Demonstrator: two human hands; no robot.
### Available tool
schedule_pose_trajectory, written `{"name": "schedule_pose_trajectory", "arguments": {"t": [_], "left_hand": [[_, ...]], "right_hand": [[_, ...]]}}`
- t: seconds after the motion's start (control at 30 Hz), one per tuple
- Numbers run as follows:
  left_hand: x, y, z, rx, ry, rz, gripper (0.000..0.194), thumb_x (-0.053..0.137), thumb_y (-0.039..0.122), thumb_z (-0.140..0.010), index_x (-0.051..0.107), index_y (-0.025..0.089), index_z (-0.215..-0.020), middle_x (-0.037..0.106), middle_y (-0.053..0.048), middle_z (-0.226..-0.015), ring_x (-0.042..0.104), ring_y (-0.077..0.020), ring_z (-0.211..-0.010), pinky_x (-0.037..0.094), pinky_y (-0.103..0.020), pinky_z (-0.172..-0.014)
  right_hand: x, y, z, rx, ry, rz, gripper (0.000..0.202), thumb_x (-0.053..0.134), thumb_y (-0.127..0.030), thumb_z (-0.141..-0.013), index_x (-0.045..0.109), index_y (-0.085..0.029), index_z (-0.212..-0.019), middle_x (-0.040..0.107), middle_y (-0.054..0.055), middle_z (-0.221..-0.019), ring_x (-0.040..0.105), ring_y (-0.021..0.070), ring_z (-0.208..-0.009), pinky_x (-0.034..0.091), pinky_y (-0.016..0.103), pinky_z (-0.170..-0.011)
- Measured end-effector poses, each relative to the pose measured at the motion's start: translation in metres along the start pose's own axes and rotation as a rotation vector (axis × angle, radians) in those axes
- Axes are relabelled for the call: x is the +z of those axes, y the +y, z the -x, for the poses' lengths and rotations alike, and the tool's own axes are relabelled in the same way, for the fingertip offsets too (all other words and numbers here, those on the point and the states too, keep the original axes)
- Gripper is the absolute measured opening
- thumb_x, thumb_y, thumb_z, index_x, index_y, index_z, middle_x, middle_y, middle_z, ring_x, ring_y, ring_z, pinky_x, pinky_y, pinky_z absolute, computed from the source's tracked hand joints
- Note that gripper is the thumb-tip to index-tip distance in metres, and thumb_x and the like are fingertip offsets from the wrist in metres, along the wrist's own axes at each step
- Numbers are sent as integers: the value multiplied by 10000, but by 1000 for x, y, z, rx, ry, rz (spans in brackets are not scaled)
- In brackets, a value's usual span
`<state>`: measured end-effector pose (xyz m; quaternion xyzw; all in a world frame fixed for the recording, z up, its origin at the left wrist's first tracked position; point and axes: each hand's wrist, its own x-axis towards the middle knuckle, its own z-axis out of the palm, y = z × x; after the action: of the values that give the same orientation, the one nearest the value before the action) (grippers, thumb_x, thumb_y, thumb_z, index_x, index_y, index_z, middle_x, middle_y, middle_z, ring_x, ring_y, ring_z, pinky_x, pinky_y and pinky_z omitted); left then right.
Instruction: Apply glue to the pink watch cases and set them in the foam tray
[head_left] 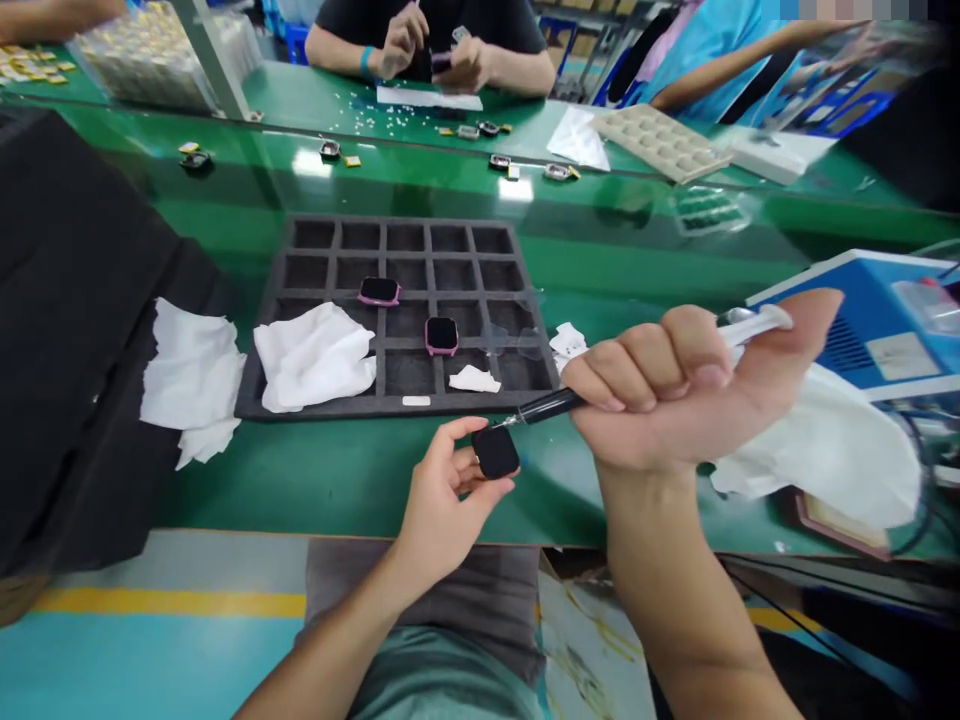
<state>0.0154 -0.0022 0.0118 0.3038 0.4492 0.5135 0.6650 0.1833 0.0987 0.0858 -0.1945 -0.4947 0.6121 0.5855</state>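
Observation:
My left hand (450,500) holds a square black watch body (496,452) by its edges, between thumb and fingers, over the front of the green bench. My right hand (667,385) is wrapped round a black syringe (551,404), its thumb by the white plunger (757,323). The syringe's thin tip meets or hovers at the watch's upper edge; contact cannot be made out. Behind them lies a dark compartment tray (337,405), with one pink-framed watch (379,291) and another pink-framed watch (442,336) on it.
White cloths (315,358) lie on the tray's left part and beside it (191,375). A blue device (862,310) and a white bag (825,440) are at the right. Small parts line the green bench (405,190) beyond. A person (427,45) works opposite.

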Motion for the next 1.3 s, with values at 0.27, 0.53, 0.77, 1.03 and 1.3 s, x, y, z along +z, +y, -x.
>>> {"name": "schedule_pose_trajectory", "arguments": {"t": [0.27, 0.53, 0.77, 1.03, 1.3], "left_hand": [[1, 0, 0, -15, -14, -2, 476, 825, 121, -775, 594, 221, -1179, 825, -70, -990, 806, -241, -911, 611, -344, -867], [-1, -1, 1, -3, -43, -47, 490, 799, 129, -800, 548, 212, -1213, 826, -48, -1005, 800, -200, -919, 609, -317, -874], [-1, -1, 1, -9, -42, -64, 493, 798, 137, -794, 548, 213, -1212, 823, -49, -1009, 797, -196, -914, 605, -307, -858], [-1, -1, 1, -11, -50, -67, 495, 792, 139, -797, 540, 213, -1216, 820, -45, -1005, 796, -192, -920, 606, -311, -872], [-2, -3, 0, -13, -51, -77, 507, 797, 152, -800, 535, 221, -1228, 817, -41, -1023, 792, -189, -924, 606, -307, -866]], "right_hand": [[1, -2, 1, 84, 58, -3, 713, 593, -644, -897, 221, -223, -458, 2, -70, -413, 82, 90, -331, 175, 321, -379], [-14, 10, -9, 24, -200, -246, 666, 639, -665, -835, 287, -247, -454, 133, -100, -350, 152, 83, -273, 220, 299, -345], [-23, 9, -4, 105, -199, -296, 628, 668, -646, -806, 320, -244, -471, 208, -84, -388, 207, 100, -339, 256, 312, -411], [-25, 11, -3, 141, -179, -363, 650, 609, -660, -852, 288, -242, -471, 210, -72, -394, 213, 114, -352, 261, 319, -442], [-16, 10, -7, 97, -207, -271, 652, 654, -604, -842, 275, -236, -460, 175, -90, -377, 178, 89, -319, 255, 301, -390]]}}
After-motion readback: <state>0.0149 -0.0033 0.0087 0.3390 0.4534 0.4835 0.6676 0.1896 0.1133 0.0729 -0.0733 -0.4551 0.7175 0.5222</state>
